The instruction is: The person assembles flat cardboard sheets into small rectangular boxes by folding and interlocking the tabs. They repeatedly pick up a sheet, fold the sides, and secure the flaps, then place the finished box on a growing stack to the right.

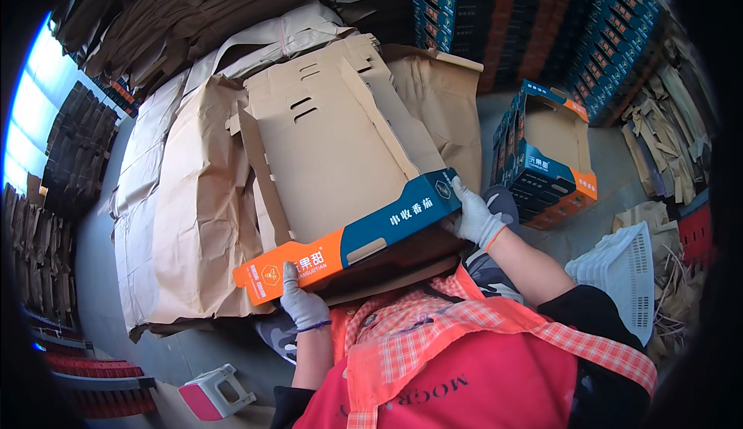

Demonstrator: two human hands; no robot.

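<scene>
A partly folded cardboard tray lies before me, its near wall printed orange and teal and standing up. Its side flaps are raised, while the far end with slots lies flat. My left hand, in a white glove, grips the orange near-left corner with the thumb up over the wall. At the teal near-right corner, my gloved right hand is closed on the edge; some of its fingers are hidden. Underneath is a pile wrapped in brown paper, with more flat cardboard showing at the right.
To the right, folded trays stand stacked on the floor. Tall stacks of teal trays rise behind. A white plastic crate is at the right, a small pink-topped stool at lower left. Flat brown cardboard piles line the back.
</scene>
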